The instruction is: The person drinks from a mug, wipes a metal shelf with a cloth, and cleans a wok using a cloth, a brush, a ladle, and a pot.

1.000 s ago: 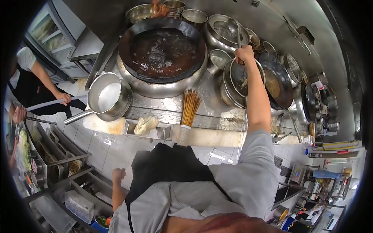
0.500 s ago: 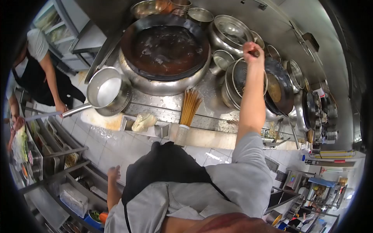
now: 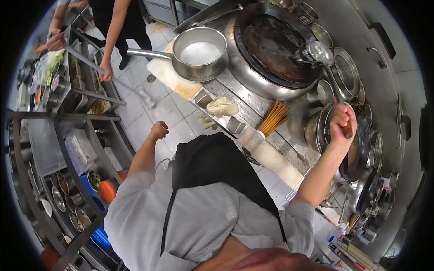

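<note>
My right hand (image 3: 343,123) is closed around the wooden handle of a metal ladle (image 3: 320,53). The ladle's bowl is at the right rim of a large dark wok (image 3: 271,63), which has wet, shiny liquid in it. My left hand (image 3: 159,130) hangs over the tiled floor at my side, fingers loosely bent and nothing visible in it. Beyond it stands a steel saucepan (image 3: 219,67) with white contents. A bamboo wok brush (image 3: 274,118) rests in a holder, bristles up, near a crumpled pale cloth (image 3: 222,107).
At upper left a co-worker's hand (image 3: 106,71) and the other hand grip a long pole (image 3: 86,60) reaching down to the floor. Shelves (image 3: 58,116) with containers line the left. Steel bowls (image 3: 347,70) and a second wok (image 3: 359,158) crowd the right side.
The view has turned, so the stove now lies further right. The ladle's bowl has moved from among the steel bowls to the wok's rim. My left hand's fingers have bent more.
</note>
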A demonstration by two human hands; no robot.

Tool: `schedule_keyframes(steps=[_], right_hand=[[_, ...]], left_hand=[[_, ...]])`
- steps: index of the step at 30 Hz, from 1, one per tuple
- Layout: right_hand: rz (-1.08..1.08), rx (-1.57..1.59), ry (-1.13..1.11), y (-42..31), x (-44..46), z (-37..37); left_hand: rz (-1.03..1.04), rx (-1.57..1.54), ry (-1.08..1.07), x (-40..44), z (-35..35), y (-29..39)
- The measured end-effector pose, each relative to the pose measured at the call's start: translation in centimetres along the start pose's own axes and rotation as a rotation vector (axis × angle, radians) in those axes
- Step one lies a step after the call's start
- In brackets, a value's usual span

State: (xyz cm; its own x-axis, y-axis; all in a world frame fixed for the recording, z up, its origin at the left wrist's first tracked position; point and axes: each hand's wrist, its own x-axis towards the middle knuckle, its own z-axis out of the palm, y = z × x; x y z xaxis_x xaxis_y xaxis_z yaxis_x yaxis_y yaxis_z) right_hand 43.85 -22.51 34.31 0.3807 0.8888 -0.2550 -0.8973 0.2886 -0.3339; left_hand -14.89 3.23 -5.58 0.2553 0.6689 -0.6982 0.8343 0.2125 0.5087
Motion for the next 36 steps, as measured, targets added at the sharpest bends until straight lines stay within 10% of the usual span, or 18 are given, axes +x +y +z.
schedule_keyframes(steps=[7,19,26,32,36], right_hand=[[-0.31,-1.244,0.486,2.4,0.2,0.6],[-0.446,-1.719,0.959,-16.7,12.7,-9.3],[-0.398,0.062,0.336,-21.0,13.6,-10.0],[-0.562,0.057,0.023,-16.4,8.2,-6.3],[-0.304,0.112,-0.038,-12.7,4.0,-1.2]], left_hand=[[0.1,0.129,0.033,3.9,1.4,-7.1],[-0.223,-0.229,0.08,-5.0,0.4,-5.8],[-0.29,-0.234,0.055,-7.6,-0.7,-6.6],[-0.046,-0.105,-0.024,-0.9,0.0,-9.1],[-0.188,-0.254,-0.38,0.5,-0.7,-3.7]])
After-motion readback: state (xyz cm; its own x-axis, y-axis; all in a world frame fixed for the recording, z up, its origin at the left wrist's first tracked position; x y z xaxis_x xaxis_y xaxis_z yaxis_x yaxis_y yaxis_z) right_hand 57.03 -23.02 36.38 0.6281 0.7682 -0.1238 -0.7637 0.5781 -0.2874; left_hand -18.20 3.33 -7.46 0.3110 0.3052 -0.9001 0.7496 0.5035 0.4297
